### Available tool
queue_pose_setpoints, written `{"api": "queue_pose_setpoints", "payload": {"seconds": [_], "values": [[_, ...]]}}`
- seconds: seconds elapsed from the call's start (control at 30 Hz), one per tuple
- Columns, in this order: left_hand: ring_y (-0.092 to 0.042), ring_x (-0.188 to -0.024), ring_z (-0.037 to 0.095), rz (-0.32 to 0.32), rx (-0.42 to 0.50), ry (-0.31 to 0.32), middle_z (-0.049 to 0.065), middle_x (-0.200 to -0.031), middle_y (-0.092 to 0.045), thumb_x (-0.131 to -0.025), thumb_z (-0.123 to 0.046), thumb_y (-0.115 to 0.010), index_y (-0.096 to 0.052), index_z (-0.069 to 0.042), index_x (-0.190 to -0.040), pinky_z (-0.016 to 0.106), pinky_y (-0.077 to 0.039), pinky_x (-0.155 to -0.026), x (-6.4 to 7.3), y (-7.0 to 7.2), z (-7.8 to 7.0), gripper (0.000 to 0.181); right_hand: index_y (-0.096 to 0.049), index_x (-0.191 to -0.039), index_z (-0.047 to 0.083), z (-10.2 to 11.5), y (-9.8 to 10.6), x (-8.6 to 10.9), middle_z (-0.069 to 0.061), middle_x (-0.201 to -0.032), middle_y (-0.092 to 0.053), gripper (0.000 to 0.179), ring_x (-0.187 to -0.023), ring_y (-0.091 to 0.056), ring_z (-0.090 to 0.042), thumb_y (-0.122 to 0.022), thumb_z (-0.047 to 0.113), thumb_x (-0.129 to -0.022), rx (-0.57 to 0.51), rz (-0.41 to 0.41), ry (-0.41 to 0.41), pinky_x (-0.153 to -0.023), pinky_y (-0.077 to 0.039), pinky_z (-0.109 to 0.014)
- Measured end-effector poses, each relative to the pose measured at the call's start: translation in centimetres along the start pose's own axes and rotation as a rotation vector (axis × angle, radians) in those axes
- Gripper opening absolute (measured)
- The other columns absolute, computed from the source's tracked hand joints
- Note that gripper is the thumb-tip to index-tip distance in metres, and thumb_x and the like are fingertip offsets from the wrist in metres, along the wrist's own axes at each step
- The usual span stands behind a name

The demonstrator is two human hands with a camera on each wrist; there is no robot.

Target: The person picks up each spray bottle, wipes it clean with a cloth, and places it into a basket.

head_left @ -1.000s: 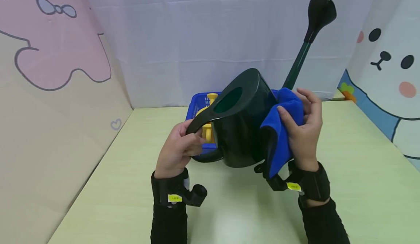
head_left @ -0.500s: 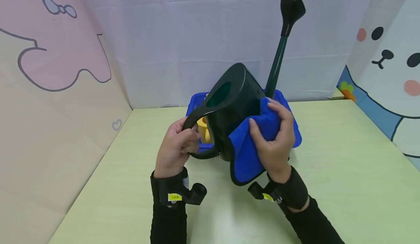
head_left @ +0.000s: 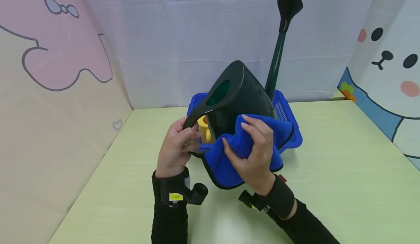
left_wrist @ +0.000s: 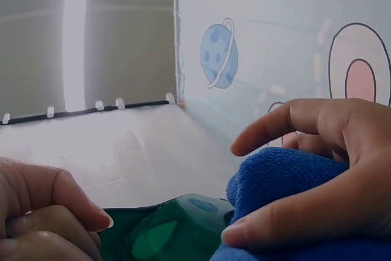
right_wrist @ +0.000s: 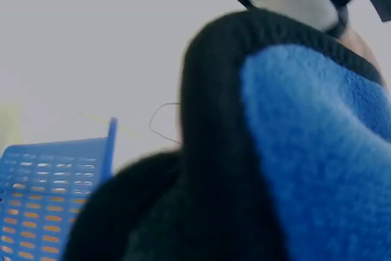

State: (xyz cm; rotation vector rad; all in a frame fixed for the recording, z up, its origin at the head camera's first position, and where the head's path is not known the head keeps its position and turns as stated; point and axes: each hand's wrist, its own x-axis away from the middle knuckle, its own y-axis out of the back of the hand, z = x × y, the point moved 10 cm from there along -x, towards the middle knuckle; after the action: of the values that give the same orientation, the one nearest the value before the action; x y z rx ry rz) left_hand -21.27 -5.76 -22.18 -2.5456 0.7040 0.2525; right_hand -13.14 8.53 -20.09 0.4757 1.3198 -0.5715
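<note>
A dark green watering can [head_left: 242, 91] is held up tilted over the table, its long spout with a black rose [head_left: 289, 9] pointing up to the right. My left hand [head_left: 175, 147] grips its black handle [head_left: 200, 113]. With my right hand [head_left: 254, 153] I pinch a blue cloth [head_left: 229, 169] with black edging against the can's near side. In the left wrist view the cloth [left_wrist: 287, 178] is bunched between the right thumb and fingers. Cloth [right_wrist: 324, 126] fills much of the right wrist view and hides the fingers there.
A blue plastic basket [head_left: 292, 129] stands behind the can, with a yellow toy-like piece [head_left: 205, 131] in it, mostly hidden. The pale table [head_left: 344, 171] meets a white cloth backdrop [head_left: 157, 54]. Cartoon-printed sheets hang left and right.
My right hand and the cloth have moved left and down along the can, the cloth spreading wider. The can has shifted left and its spout now stands steeper. My left hand has kept its grip.
</note>
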Motion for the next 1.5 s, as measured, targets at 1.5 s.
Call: {"api": "queue_pose_setpoints", "payload": {"seconds": [1.5], "values": [[-0.019, -0.04, 0.011, -0.034, 0.007, -0.068, -0.003, -0.052, -0.025, -0.082, 0.004, -0.039, -0.046, -0.012, -0.072, 0.027, -0.009, -0.044, -1.1, 0.7, -0.1, 0.021, -0.052, -0.1, -0.002, -1.8, -0.9, 0.4, -0.022, -0.107, -0.053, 0.029, -0.101, -0.05, -0.03, -0.058, 0.024, -0.089, -0.078, 0.032, 0.024, -0.096, -0.04, -0.027]]}}
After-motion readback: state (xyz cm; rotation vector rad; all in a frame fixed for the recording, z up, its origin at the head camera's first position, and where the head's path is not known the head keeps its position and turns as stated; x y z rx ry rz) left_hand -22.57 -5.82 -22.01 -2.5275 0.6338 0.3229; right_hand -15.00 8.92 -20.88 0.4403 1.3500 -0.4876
